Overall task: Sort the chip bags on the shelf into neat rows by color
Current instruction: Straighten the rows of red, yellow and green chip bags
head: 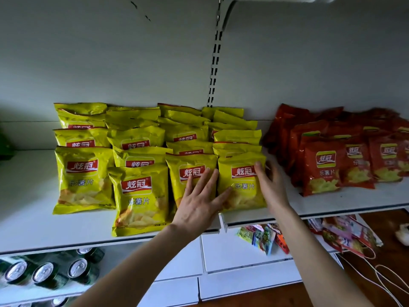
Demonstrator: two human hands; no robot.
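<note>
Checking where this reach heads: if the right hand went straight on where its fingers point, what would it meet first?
The right hand seems to touch the edge of the front right yellow bag; next, probably the yellow bag behind it, though depth is unclear.

The yellow chip bags stand in four overlapping rows at the middle of the white shelf before me, leaning back, red logos out. The red chip bags crowd the shelf's right end in looser rows, well behind its front edge.
</note>
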